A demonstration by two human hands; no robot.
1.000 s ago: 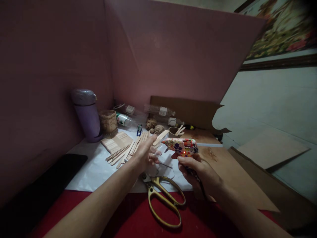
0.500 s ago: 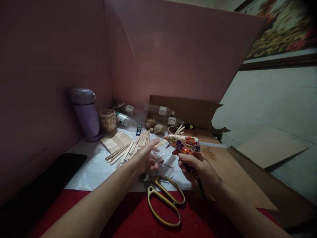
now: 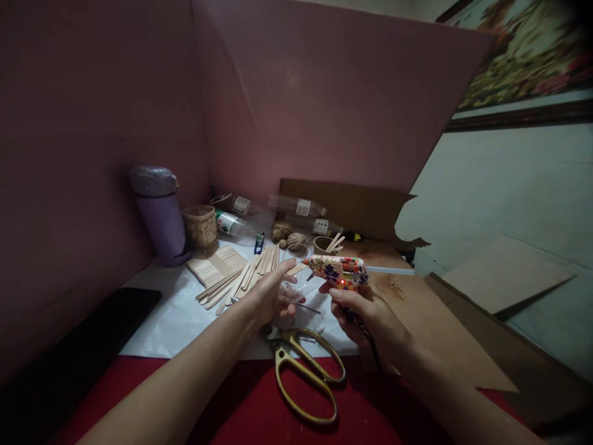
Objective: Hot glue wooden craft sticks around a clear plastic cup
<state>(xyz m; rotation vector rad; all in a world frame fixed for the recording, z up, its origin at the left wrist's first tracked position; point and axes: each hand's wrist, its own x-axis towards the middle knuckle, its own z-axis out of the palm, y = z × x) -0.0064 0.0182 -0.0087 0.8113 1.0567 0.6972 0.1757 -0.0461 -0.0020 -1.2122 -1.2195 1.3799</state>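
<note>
My right hand is wrapped round the handle of a glue gun with a flower pattern and a small glowing red light. Its nozzle points left, towards my left hand. The fingers of my left hand curve round a clear plastic piece; their exact grip is partly hidden. A whitish glue stick shows behind the gun. Below my hands lie scissors with gold handles, their blades partly hidden under my left arm. Loose wooden craft sticks lie left of my left hand.
A purple tumbler, a woven-looking pot and a bundle of craft sticks stand or lie left. Behind are clear bottles, twine balls and a tape roll. Cardboard lies right; a dark slab left.
My right hand and the glue gun have shifted slightly left, bringing the nozzle closer to my left hand. The left hand has hardly moved.
</note>
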